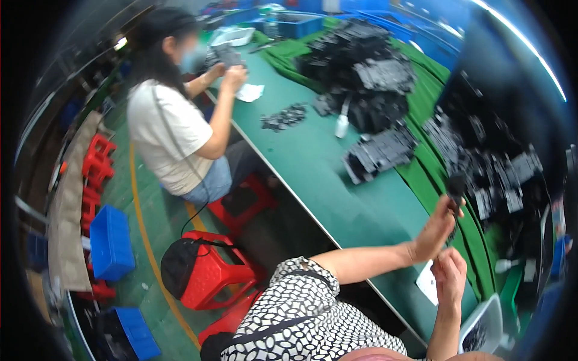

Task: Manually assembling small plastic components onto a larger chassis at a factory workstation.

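My left hand [438,227] reaches across the table's right part and is closed on a dark part [456,188] with a rounded top; blur hides its exact kind. Just below it, my right hand [450,271] is closed, fingers drawn together close to the left hand. What those fingers hold, if anything, cannot be made out. A white sheet [428,283] lies on the green table [313,165] beside my right hand. Farther along the table sits a stack of flat grey-black plastic parts [380,151].
A large heap of black parts [355,66] covers the table's back on green cloth [418,174]. More parts [506,174] pile up at right. A pale bin [484,325] stands near my right forearm. Across the left, a co-worker [174,120] sits handling a grey part; red stools [217,271] stand behind.
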A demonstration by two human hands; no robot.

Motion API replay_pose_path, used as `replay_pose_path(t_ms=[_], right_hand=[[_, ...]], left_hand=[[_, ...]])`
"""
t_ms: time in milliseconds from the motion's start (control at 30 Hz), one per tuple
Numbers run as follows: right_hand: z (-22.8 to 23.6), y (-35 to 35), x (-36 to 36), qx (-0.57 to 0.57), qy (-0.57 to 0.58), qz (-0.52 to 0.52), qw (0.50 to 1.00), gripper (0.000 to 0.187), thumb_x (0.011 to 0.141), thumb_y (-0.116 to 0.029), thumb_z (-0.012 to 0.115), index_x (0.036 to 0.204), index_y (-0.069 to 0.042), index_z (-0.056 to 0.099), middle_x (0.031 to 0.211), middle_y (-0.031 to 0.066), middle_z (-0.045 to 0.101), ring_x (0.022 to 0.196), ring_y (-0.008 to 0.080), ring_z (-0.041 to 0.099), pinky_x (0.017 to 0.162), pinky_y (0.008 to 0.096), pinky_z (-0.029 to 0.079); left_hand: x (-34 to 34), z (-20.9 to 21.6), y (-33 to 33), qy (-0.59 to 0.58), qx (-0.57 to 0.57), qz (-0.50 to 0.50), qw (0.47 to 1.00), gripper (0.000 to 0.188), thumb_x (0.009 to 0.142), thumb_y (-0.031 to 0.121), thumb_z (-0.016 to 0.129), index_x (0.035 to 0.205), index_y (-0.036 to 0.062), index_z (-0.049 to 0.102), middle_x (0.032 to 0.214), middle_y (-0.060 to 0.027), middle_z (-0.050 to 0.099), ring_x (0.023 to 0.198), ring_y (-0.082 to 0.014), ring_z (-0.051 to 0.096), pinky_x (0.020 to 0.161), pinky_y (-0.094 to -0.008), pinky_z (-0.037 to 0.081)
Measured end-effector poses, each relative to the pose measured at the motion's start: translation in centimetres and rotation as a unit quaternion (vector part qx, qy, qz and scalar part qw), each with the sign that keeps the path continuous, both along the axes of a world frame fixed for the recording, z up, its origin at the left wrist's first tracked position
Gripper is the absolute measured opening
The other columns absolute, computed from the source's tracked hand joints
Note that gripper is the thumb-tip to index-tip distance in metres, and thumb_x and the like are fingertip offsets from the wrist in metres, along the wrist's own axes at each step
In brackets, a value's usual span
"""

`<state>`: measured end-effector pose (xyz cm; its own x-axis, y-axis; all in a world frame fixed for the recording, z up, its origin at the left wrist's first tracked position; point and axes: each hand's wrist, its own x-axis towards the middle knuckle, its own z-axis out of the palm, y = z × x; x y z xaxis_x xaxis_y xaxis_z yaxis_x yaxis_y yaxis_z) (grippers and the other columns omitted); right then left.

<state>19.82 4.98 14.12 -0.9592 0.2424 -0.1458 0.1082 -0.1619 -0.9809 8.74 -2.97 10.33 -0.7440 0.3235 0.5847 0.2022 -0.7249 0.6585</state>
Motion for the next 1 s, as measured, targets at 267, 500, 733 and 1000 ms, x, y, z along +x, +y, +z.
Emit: replay_pose_path(t_ms=[267, 500, 733, 1000], right_hand=[[3.6, -0.6, -1.3, 0.066, 0.004, -0.013, 0.998, 0.019, 0.089, -0.016, 0.065, 0.09, 0.002, 0.062, 0.074, 0.0015, 0.059, 0.069, 0.0081, 0.053, 0.063, 0.0222, 0.044], [2.8, -0.3, -0.2, 0.077, -0.007, -0.013, 0.997, 0.021, 0.091, -0.02, 0.064, 0.088, 0.001, 0.061, 0.073, -0.0007, 0.057, 0.067, 0.0062, 0.052, 0.061, 0.021, 0.045], [2.4, -0.5, 0.9, 0.094, -0.017, -0.007, 0.995, 0.021, 0.091, -0.021, 0.064, 0.088, 0.0, 0.062, 0.072, -0.0016, 0.057, 0.067, 0.0048, 0.052, 0.06, 0.0201, 0.044], [2.2, -0.4, -0.2, 0.05, -0.048, -0.001, 0.998, 0.027, 0.092, -0.027, 0.06, 0.084, -0.001, 0.063, 0.07, -0.0022, 0.056, 0.064, 0.0049, 0.051, 0.06, 0.0208, 0.044]], left_hand=[[-4.0, 3.1, -2.5, -0.174, 0.06, -0.118, 0.976, 0.08, 0.09, 0.069, 0.026, 0.126, -0.0001, 0.044, 0.119, -0.0088, 0.054, 0.102, -0.0178, 0.056, 0.089, -0.0309, 0.046], [-3.0, 2.8, -1.0, -0.088, 0.007, -0.064, 0.994, 0.082, 0.09, 0.07, 0.024, 0.131, 0.0, 0.036, 0.122, -0.0166, 0.051, 0.101, -0.0282, 0.058, 0.088, -0.039, 0.049], [-2.4, 2.4, -1.5, -0.065, -0.002, -0.024, 0.998, 0.082, 0.09, 0.07, 0.022, 0.131, -0.0005, 0.036, 0.123, -0.0169, 0.051, 0.103, -0.0262, 0.058, 0.089, -0.0383, 0.048], [-2.1, 2.5, -1.0, -0.048, -0.006, 0.008, 0.999, 0.079, 0.092, 0.067, 0.021, 0.13, -0.0009, 0.036, 0.124, -0.0166, 0.049, 0.103, -0.0247, 0.056, 0.091, -0.0373, 0.045]])
